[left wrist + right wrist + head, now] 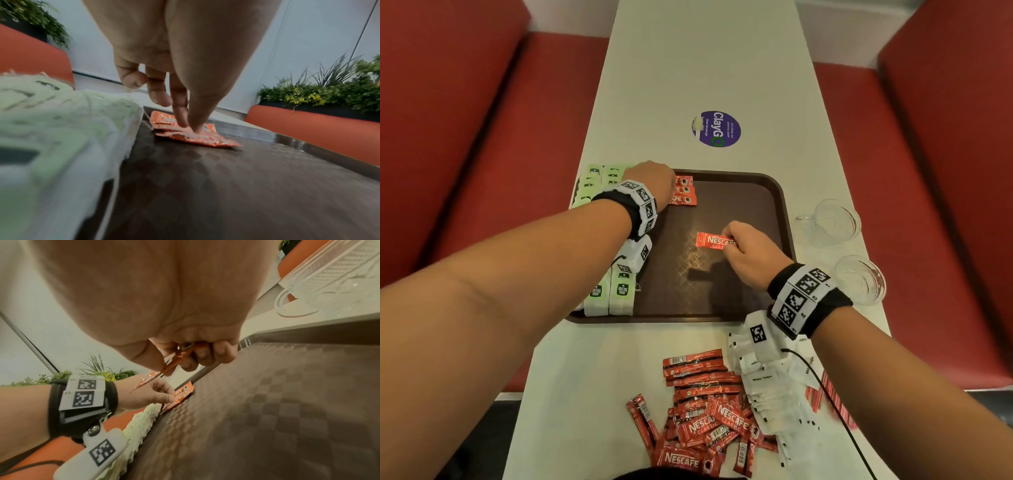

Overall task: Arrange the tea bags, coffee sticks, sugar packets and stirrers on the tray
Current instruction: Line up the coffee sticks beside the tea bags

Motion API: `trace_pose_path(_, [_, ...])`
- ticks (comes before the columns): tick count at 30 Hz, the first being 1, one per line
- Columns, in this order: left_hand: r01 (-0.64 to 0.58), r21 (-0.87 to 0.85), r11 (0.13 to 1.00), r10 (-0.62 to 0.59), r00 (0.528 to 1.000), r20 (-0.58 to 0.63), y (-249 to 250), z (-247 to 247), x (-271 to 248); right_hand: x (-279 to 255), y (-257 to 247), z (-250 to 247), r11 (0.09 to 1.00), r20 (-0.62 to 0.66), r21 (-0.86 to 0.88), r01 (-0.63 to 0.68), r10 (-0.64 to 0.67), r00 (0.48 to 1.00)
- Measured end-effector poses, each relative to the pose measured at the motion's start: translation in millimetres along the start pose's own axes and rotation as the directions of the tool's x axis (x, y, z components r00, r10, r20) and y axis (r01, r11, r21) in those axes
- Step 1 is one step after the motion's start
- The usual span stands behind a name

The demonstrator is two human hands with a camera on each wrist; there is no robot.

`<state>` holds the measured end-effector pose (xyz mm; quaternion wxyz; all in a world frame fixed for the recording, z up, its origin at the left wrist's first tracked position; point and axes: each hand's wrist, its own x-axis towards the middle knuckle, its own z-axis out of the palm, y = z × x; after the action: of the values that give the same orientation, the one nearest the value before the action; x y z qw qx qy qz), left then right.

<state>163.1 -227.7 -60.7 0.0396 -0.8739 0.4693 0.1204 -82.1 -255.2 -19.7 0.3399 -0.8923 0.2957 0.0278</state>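
Observation:
A brown tray (756, 192) lies on the white table. Green and white tea bags (609, 294) stand in rows along its left side, blurred and close in the left wrist view (61, 121). A few red coffee sticks (685, 195) lie in the tray's far left corner. My left hand (671, 188) presses its thumb and forefinger tips (197, 128) down on these sticks (195, 138). My right hand (732, 243) pinches one red coffee stick (714, 240) by its end above the middle of the tray; it shows edge-on in the right wrist view (152, 378).
On the near table lie a heap of red coffee sticks (702, 411), white sugar packets (774, 394) and red striped stirrers (828, 394). Two glass cups (832, 222) (859, 279) stand right of the tray. Red benches flank the table. A purple sticker (717, 128) lies beyond the tray.

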Motion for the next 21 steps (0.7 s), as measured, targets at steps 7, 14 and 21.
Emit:
trace_pose_path(7, [-0.020, -0.053, 0.998, 0.024, 0.997, 0.078, -2, -3, -4, 11, -3, -4, 1.000, -0.005, -0.016, 0.004, -0.004, 1.000])
trace_pose_path(14, [-0.184, -0.323, 0.928, 0.162, 0.982, -0.093, 2, -23, -24, 19, -5, -4, 0.997, 0.031, -0.076, 0.018, -0.016, 0.999])
trace_pose_path(21, [-0.442, -0.430, 0.787, 0.489, 0.872, -0.001, 8, -38, -73, 23, -7, -4, 0.998, -0.033, -0.050, 0.040, -0.042, 0.999])
